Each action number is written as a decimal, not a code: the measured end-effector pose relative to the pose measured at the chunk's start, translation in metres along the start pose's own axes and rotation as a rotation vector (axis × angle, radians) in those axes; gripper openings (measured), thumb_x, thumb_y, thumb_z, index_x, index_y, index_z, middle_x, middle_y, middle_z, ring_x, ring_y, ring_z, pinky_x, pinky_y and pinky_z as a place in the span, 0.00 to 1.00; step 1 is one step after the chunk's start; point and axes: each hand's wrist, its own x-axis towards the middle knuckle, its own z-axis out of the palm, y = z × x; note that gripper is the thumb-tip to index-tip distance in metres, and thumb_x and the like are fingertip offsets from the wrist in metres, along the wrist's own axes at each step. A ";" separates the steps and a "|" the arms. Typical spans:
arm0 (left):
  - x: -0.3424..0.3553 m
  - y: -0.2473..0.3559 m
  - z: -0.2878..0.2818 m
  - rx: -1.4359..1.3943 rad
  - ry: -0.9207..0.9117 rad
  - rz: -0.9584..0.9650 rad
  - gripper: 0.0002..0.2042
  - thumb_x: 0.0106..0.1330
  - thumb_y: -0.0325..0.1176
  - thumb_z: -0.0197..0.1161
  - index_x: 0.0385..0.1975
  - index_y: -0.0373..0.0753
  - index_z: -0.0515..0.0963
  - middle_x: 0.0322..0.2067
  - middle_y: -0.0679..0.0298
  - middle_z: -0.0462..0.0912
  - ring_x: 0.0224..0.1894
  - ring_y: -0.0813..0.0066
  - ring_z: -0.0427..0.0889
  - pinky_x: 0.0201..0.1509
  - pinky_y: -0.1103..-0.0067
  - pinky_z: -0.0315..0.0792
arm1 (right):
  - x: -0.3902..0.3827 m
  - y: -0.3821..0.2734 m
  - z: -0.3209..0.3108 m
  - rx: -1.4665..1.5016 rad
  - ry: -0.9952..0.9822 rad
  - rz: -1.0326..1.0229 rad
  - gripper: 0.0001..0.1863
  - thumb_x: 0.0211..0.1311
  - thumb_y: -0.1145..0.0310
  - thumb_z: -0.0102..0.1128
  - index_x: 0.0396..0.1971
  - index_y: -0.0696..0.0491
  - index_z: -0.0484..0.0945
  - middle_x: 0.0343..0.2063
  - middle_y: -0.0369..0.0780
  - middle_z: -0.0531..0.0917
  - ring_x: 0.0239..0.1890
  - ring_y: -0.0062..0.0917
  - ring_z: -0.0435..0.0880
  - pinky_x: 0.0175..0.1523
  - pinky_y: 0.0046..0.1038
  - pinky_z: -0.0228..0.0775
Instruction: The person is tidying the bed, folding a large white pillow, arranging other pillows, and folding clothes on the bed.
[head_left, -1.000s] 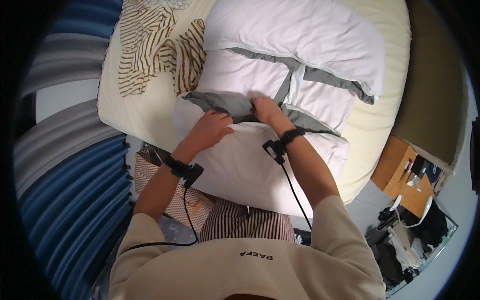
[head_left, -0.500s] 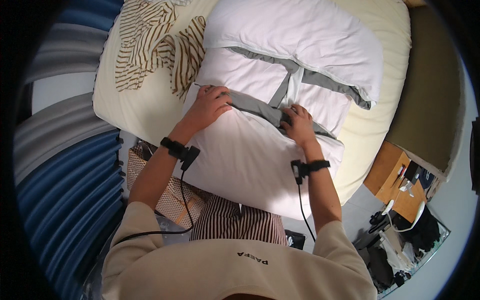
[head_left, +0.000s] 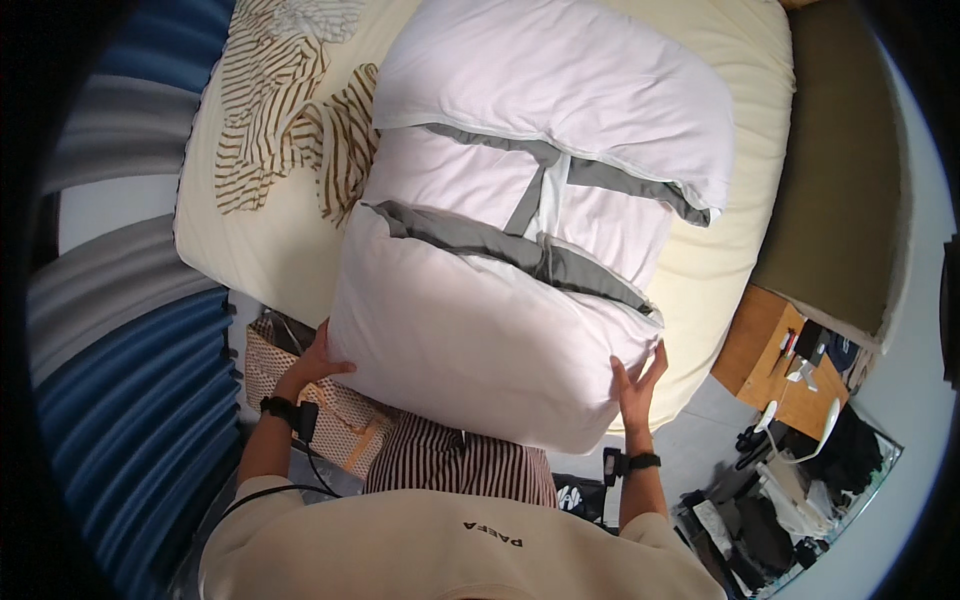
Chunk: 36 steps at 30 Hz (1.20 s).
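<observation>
At the near edge of the bed (head_left: 730, 250), you are gripping the white pillow (head_left: 480, 340) with 2 hands. Your left hand (head_left: 318, 362) is cupping its left corner with fingers curled, and your right hand (head_left: 636, 382) is pressing its right corner with fingers spread.

duvet (head_left: 500, 330): soft matt white cloth w/ grey trim | bed sheet (head_left: 740, 250): smooth matt cream cloth | side table (head_left: 765, 345): wood, looked matt
</observation>
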 end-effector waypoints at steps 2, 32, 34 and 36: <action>-0.002 -0.009 -0.001 -0.038 -0.022 -0.058 0.63 0.37 0.42 0.82 0.70 0.40 0.40 0.67 0.51 0.54 0.69 0.56 0.56 0.71 0.64 0.53 | -0.023 0.012 -0.001 0.407 -0.097 0.364 0.49 0.51 0.66 0.71 0.66 0.61 0.48 0.64 0.50 0.57 0.66 0.38 0.58 0.70 0.36 0.48; -0.119 0.033 -0.054 -0.196 0.185 0.407 0.21 0.62 0.34 0.64 0.53 0.33 0.73 0.43 0.63 0.81 0.43 0.75 0.76 0.51 0.77 0.70 | -0.086 -0.071 -0.129 0.371 -0.267 0.627 0.21 0.52 0.53 0.68 0.32 0.59 0.80 0.16 0.31 0.72 0.17 0.18 0.65 0.22 0.25 0.57; -0.123 0.048 -0.070 -0.317 0.143 0.491 0.19 0.63 0.33 0.62 0.52 0.32 0.73 0.43 0.64 0.80 0.43 0.78 0.76 0.51 0.78 0.70 | -0.071 -0.104 -0.151 0.388 -0.160 0.489 0.20 0.55 0.54 0.66 0.29 0.59 0.78 0.15 0.32 0.71 0.16 0.18 0.66 0.22 0.24 0.57; -0.140 0.081 -0.077 -0.342 0.123 0.577 0.19 0.64 0.33 0.62 0.52 0.31 0.71 0.42 0.64 0.79 0.43 0.78 0.75 0.51 0.78 0.69 | -0.069 -0.127 -0.179 0.428 -0.141 0.460 0.19 0.57 0.56 0.65 0.25 0.59 0.76 0.15 0.33 0.72 0.16 0.19 0.68 0.22 0.24 0.59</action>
